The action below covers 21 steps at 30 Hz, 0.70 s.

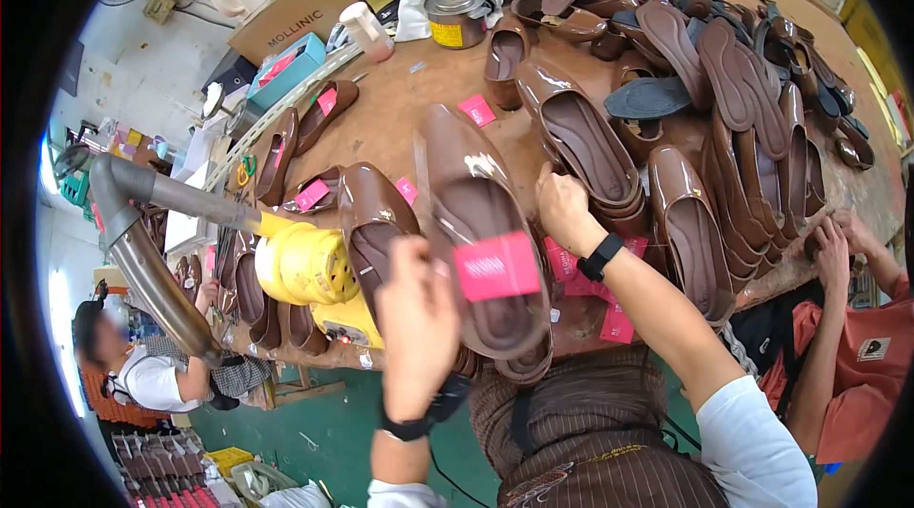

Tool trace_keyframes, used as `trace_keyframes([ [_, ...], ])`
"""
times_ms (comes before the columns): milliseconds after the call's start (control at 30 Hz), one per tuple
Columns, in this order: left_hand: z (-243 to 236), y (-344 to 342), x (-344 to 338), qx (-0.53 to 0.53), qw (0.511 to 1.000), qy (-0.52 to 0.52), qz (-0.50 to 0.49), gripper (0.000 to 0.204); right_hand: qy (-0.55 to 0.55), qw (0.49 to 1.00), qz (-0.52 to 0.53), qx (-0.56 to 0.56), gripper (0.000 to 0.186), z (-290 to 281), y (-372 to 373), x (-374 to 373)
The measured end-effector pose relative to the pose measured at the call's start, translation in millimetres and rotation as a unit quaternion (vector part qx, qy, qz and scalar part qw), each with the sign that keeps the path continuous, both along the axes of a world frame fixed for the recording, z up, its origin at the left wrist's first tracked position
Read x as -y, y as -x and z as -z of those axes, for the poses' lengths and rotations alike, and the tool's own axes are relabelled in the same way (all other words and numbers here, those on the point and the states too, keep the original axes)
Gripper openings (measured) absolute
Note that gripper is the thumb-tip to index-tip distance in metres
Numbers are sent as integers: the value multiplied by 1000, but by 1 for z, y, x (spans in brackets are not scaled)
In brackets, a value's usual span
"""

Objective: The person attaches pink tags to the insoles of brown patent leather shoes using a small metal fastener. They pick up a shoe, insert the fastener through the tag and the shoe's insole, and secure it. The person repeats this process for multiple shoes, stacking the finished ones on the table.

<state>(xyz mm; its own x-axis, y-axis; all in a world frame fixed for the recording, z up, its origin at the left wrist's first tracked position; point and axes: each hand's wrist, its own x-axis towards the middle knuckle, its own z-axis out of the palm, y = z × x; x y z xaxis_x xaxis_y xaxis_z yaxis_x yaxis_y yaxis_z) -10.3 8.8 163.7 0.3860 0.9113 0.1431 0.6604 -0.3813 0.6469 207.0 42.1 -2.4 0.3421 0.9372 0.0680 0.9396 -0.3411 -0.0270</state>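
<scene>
A glossy brown flat shoe [464, 165] with a pink card [497, 266] across its insole is raised close in front of me, toe away, blurred by motion. My left hand [419, 318], also blurred, is closed at its left side. Farther right, my right hand [564, 208] has its fingers curled at the near left edge of another brown shoe [590, 151], the top one of a stack. Pink cards [619, 322] lie below my right wrist. A third brown shoe [371, 199] stands left of the raised one.
A yellow blower-like machine [305, 265] with a grey pipe [176, 189] is at left. Brown shoes and loose insoles [728, 75] crowd the right of the table [409, 94]. A can [455, 20] and white bottle [367, 30] stand at the back. Other people [862, 346] work at both sides.
</scene>
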Motion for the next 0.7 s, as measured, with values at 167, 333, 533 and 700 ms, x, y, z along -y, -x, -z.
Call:
trace_keyframes([
  [167, -72, 36, -65, 170, 954, -177, -173, 28, 33, 999, 24, 20, 31, -4, -1, -5],
  [333, -56, 39, 16, 146, 970, -86, -172, 26, 25, 999, 34, 4, 23, 6, -5, -5],
  [533, 63, 19, 109, -114, 989, 77, 61, 71, 18, 1000, 1, 11, 18, 10, -2, -4],
  [700, 120, 5, 98, 26, 995, 97, -20, 70, 1, 998, -13, -62, 19, 1, -11, 5],
])
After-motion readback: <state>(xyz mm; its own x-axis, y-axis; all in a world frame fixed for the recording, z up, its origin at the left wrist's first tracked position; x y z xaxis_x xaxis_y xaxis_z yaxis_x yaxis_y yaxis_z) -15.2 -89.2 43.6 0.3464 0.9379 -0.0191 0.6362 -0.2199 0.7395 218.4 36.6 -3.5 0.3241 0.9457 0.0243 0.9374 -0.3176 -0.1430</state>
